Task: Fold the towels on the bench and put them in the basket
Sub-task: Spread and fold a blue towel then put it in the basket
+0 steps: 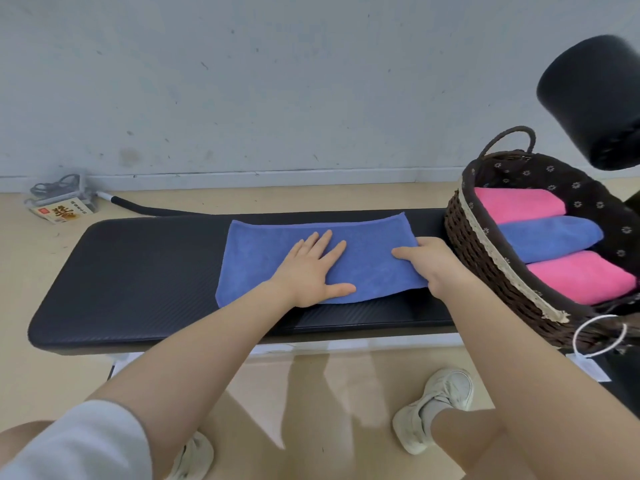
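Note:
A blue towel (270, 251) lies spread flat on the black padded bench (138, 278), right of its middle. My left hand (311, 271) presses flat on the towel's middle with fingers straight and spread. My right hand (429, 261) grips the towel's right edge, thumb on top and fingers curled under it. At the bench's right end stands a dark wicker basket (485, 271) with a flowered lining. Inside it lie three folded towels: a pink one (516, 204) at the back, a blue one (550, 239) in the middle, a pink one (581, 280) at the front.
A black padded roller (592, 98) juts in at the upper right above the basket. A white loop (599, 336) hangs at the basket's front. On the floor at the far left lie a box and cables (62, 202). My feet in pale shoes (433, 407) stand before the bench.

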A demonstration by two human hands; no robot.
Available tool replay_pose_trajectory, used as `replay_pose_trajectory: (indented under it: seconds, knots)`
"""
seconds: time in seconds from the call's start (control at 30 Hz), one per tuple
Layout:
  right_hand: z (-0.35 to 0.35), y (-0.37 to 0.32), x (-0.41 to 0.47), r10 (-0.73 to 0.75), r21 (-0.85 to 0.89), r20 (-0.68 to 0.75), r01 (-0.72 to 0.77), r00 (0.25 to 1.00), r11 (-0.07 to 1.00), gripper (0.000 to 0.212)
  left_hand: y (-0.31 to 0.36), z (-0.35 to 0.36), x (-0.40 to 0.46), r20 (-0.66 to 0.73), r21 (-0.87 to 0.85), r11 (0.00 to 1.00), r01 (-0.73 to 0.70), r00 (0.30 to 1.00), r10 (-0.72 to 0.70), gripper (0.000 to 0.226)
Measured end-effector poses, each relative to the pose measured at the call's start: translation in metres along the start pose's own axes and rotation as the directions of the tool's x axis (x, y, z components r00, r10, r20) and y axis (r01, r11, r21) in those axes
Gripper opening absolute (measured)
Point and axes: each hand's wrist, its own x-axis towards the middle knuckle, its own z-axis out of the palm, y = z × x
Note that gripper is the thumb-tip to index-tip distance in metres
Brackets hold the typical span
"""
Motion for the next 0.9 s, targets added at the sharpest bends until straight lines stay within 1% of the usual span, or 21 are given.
replay_pose_trajectory:
  seconds: [0.1, 0.2, 0.23, 0.27, 0.3, 0.33, 0.37, 0.43, 0.53, 0.57, 0.63, 0.7, 0.73, 0.77, 0.83, 0.9]
  knots:
    - [-0.008, 0.001, -0.001, -0.084, -0.057, -0.072, 0.08, 0.994, 0.995, 0.015, 0.017, 0.002, 0.008, 0.031, 0.011, 1.0, 0.021, 0.999, -0.022, 0.087]
    - [-0.002, -0.01, -0.008, -0.252, -0.209, -0.084, 0.23, 0.964, 0.951, 0.011, 0.022, -0.001, 0.014, 0.05, -0.075, 0.996, 0.047, 0.998, -0.044, 0.086]
    - [0.003, -0.017, -0.012, -0.303, -0.265, -0.072, 0.275, 0.95, 0.924, 0.011, 0.021, -0.005, 0.014, 0.056, -0.134, 0.99, 0.045, 0.998, -0.038, 0.083]
    - [0.01, -0.025, -0.016, -0.347, -0.319, -0.053, 0.314, 0.936, 0.894, 0.012, 0.019, -0.011, 0.011, 0.048, -0.23, 0.972, 0.041, 0.998, -0.03, 0.078]
    - [0.019, -0.033, -0.021, -0.382, -0.368, -0.032, 0.345, 0.923, 0.863, 0.015, 0.016, -0.017, 0.007, 0.02, -0.357, 0.933, 0.04, 0.999, -0.035, 0.07]
    - [0.029, -0.04, -0.026, -0.408, -0.417, -0.01, 0.367, 0.913, 0.831, 0.018, 0.012, -0.022, 0.001, -0.034, -0.475, 0.879, 0.035, 0.998, -0.058, 0.06]
    - [0.04, -0.045, -0.031, -0.424, -0.462, 0.015, 0.382, 0.906, 0.801, 0.021, 0.006, -0.028, -0.006, -0.1, -0.551, 0.834, 0.029, 0.99, -0.1, 0.052]
    - [0.066, -0.051, -0.039, -0.419, -0.53, 0.079, 0.394, 0.904, 0.751, 0.025, -0.009, -0.035, -0.022, -0.193, -0.608, 0.792, 0.05, 0.959, -0.208, 0.041]
    - [0.107, -0.051, -0.047, -0.381, -0.618, 0.162, 0.395, 0.91, 0.68, 0.024, -0.039, -0.034, -0.043, -0.193, -0.662, 0.74, 0.122, 0.926, -0.325, 0.037]
    - [0.119, -0.05, -0.047, -0.373, -0.63, 0.181, 0.399, 0.91, 0.667, 0.022, -0.047, -0.031, -0.047, -0.175, -0.703, 0.698, 0.133, 0.92, -0.352, 0.037]
    - [0.141, -0.048, -0.049, -0.348, -0.637, 0.207, 0.396, 0.914, 0.662, 0.015, -0.059, -0.026, -0.053, -0.13, -0.815, 0.565, 0.128, 0.91, -0.394, 0.038]
    - [0.159, -0.047, -0.052, -0.328, -0.638, 0.223, 0.392, 0.918, 0.663, 0.016, -0.064, -0.021, -0.055, -0.107, -0.896, 0.433, 0.1, 0.898, -0.428, 0.04]
    - [0.165, -0.047, -0.053, -0.318, -0.629, 0.236, 0.394, 0.918, 0.67, 0.019, -0.065, -0.018, -0.055, -0.111, -0.913, 0.398, 0.087, 0.887, -0.448, 0.04]
    - [0.171, -0.045, -0.054, -0.305, -0.607, 0.248, 0.393, 0.92, 0.691, 0.021, -0.065, -0.017, -0.055, -0.125, -0.918, 0.389, 0.075, 0.877, -0.465, 0.042]
    - [0.178, -0.042, -0.056, -0.255, -0.536, 0.264, 0.361, 0.93, 0.763, 0.021, -0.064, -0.015, -0.054, -0.161, -0.909, 0.414, 0.052, 0.871, -0.464, 0.044]
    - [0.177, -0.039, -0.057, -0.247, -0.477, 0.265, 0.349, 0.932, 0.806, 0.028, -0.063, -0.014, -0.052, -0.167, -0.895, 0.444, 0.049, 0.884, -0.436, 0.036]
